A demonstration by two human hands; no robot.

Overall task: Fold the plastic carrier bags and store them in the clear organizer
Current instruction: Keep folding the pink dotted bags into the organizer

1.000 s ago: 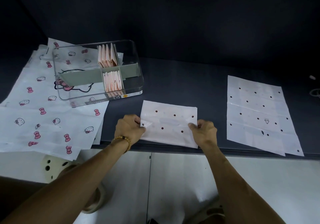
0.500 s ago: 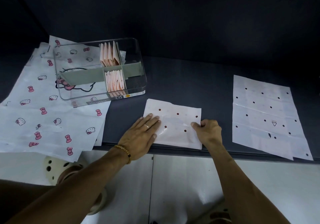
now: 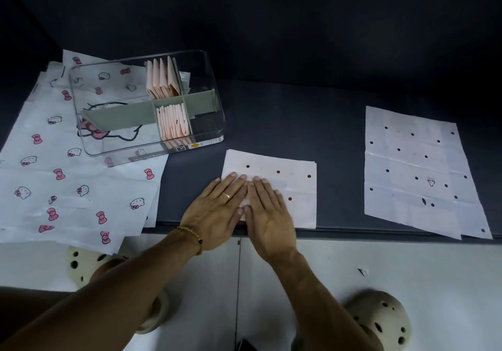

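While both palms press flat, fingers straight and together, left hand (image 3: 214, 212) and right hand (image 3: 267, 214) touch side by side on one folded dotted bag (image 3: 293, 187) at the counter's (image 3: 271, 122) front edge. One clear organizer (image 3: 146, 103) sits behind-left, folded bags filling two compartments. One unfolded dotted bag (image 3: 415, 171) lies right, bare counter between.
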